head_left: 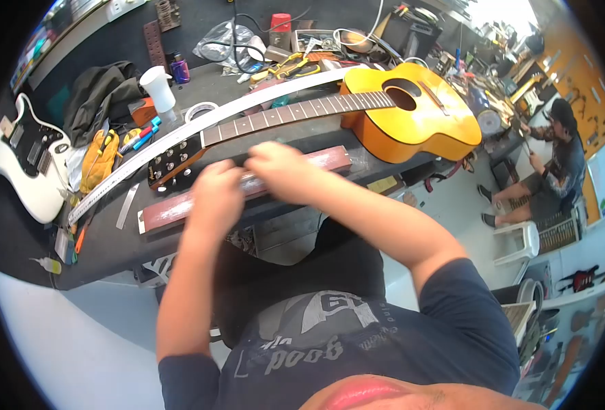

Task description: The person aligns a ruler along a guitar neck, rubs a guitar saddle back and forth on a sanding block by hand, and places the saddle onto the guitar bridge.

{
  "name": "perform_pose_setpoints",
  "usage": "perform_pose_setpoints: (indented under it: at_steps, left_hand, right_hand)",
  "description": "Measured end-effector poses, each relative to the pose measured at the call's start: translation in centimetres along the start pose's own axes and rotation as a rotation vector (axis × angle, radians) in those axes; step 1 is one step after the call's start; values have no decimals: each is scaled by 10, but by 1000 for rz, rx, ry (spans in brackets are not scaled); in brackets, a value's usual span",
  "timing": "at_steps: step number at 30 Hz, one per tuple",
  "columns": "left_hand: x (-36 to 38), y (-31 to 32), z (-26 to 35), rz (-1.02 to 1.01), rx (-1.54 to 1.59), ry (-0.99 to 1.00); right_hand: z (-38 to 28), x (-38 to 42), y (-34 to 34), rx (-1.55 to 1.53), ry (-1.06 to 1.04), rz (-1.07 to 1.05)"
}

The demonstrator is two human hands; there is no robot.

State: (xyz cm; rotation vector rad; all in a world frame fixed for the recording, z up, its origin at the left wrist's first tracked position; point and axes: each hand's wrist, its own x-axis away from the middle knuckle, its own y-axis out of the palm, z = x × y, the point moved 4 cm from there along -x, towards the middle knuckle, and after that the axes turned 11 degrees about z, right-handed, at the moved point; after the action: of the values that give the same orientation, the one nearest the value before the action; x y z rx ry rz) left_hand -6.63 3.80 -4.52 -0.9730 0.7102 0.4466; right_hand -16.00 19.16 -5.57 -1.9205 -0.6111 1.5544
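1 bench (104, 253), 1 guitar (439, 126) on it. 1 red bar (168, 214), near side of guitar's neck. Left hand (219, 193) and right hand (276, 167) over bar, close together, fingers curled, forearms converging. Blurred, can't tell if pinching.

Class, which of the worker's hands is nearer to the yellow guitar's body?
Right. The right hand is to the left of the guitar's body; the left hand is farther left, near the headstock.
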Motion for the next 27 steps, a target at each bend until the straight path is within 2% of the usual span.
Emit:
perform_pose_setpoints:
  at_steps: [3,6,7,10,12,13,17,19,21,23,25,26,27]
  left_hand:
    - [33,-86,-44,-60,-132,-187]
    - [48,-125,-73,-100,-177,-286]
    - [46,-122,-69,-76,-166,-232]
    - [30,-77,-44,-55,-100,-73]
    - [9,-24,-11,-71,-4,-19]
    - [-1,7,4,-60,37,30]
    - [-33,122,58,-2,114,157]
    - [-41,132,69,-42,108,118]
    - [-31,115,55,5,112,105]
    - [-11,67,26,44,84,110]
    - [12,0,-16,-4,19,54]
    - [24,-36,-34,-4,6,-23]
    - [33,-76,-39,-33,-100,-105]
  right_hand:
    - [-58,-54,85,-35,-175,-14]
    - [-96,-79,109,-15,-224,73]
    - [-93,-79,106,-24,-199,32]
    - [-57,-52,71,-7,-123,-68]
    - [-22,-16,19,67,-115,-79]
    - [-1,6,-2,53,23,-50]
    - [52,67,-92,263,206,-82]
    - [58,72,-100,261,242,-100]
    - [50,60,-88,251,192,-120]
    - [19,30,-53,193,140,-120]
    - [-12,-6,2,55,-10,-59]
    - [-37,-30,26,26,-60,-65]
    - [-63,-51,51,67,-197,-98]
